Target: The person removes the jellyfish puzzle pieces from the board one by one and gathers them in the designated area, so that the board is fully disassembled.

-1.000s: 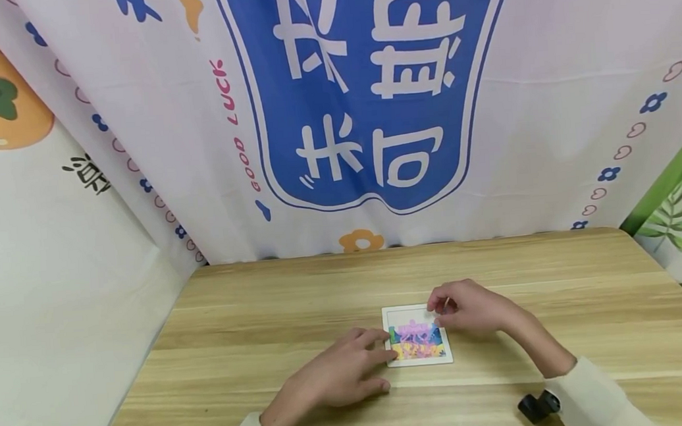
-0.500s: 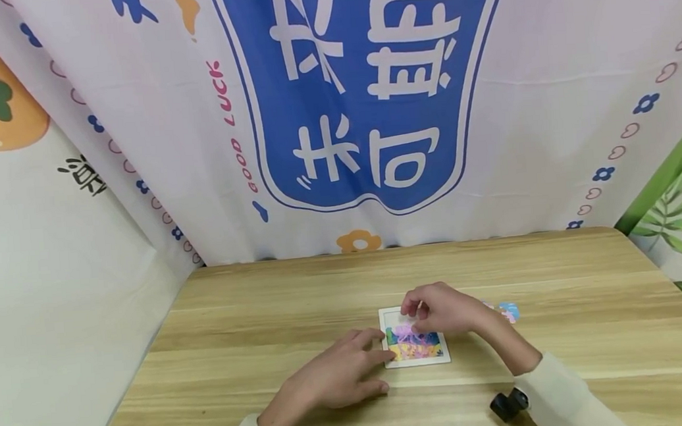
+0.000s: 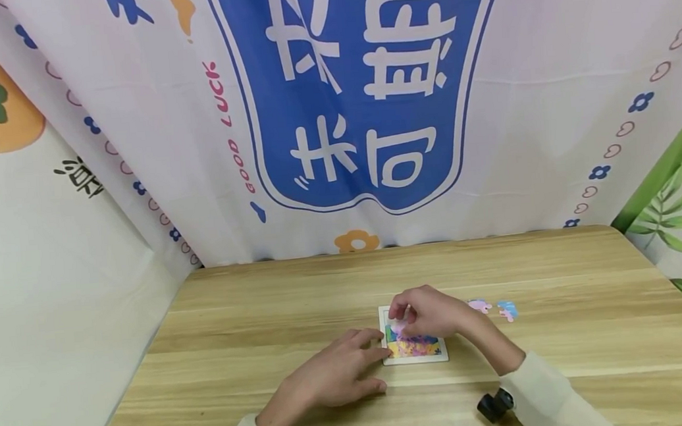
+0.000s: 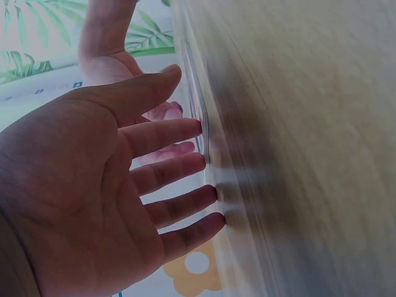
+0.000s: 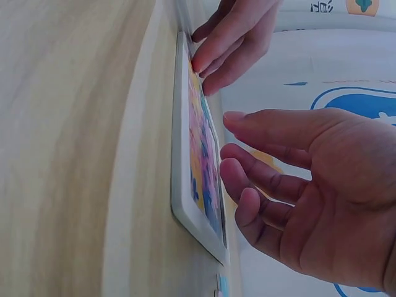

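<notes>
A small jigsaw puzzle in a white frame [image 3: 445,357] lies on the wooden table, its picture blue, yellow and pink. My left hand [image 3: 341,371], fingers spread, touches the frame's left edge with its fingertips. Over the upper left of the puzzle, my right hand [image 3: 434,312] has bent fingers and pinches a pale pink puzzle piece [image 3: 399,327], mostly hidden by the hand. In the right wrist view the right fingers [image 5: 247,210] are curled close above the picture, and the piece cannot be made out there.
Two loose puzzle pieces lie right of the frame, a pink one [image 3: 479,305] and a blue and pink one [image 3: 507,311]. A printed curtain [image 3: 295,236] hangs behind the table [image 3: 253,311]. A black device [image 3: 494,405] sits at the right cuff.
My right hand has moved left across the puzzle, from its upper right corner to its upper left, uncovering the two loose pieces. The left hand stays at the frame's edge.
</notes>
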Motion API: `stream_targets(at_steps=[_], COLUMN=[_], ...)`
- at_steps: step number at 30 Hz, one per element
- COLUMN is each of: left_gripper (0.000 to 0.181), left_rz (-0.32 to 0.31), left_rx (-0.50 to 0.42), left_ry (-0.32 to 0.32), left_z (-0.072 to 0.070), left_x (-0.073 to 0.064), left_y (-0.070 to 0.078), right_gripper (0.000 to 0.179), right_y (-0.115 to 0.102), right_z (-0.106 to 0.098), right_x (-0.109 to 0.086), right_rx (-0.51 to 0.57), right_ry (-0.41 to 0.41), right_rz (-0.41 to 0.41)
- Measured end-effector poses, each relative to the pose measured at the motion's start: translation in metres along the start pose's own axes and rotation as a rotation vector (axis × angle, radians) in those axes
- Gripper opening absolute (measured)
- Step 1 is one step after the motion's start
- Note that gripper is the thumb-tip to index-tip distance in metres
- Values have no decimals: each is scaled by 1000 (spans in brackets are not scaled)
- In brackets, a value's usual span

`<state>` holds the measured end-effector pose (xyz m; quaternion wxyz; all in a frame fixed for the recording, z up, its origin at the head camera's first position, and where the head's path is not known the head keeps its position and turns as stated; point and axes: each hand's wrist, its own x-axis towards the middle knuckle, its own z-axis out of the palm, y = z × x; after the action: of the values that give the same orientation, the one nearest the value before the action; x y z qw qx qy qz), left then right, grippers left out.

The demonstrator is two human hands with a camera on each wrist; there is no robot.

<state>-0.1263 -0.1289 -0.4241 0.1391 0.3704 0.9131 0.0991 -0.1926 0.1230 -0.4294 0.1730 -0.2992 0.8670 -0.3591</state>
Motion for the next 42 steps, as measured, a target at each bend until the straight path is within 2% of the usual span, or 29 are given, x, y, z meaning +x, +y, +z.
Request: stream_targets(at_steps=[7,19,29,35,42], left_gripper=[52,52,51,51,50], left_rz=[14,6,-5,-6,-2], left_rx=[8,3,1,5,3], left_ry=[2,-4,2,3,3], left_z=[-1,-2,-1,-1,-2], left_x=[-1,-1,-1,-1,-1], left_y=[0,2,3,3,3], right_gripper=[23,29,27,26,21], right_y=[-1,0,0,1,1], right_z=[5,13,14,14,14], right_x=[3,5,5,5,3], right_rx=[-4,11,24,-14,-49], right_ry=[-16,19,42,44,29], right_rz=[17,41,18,-16,-2])
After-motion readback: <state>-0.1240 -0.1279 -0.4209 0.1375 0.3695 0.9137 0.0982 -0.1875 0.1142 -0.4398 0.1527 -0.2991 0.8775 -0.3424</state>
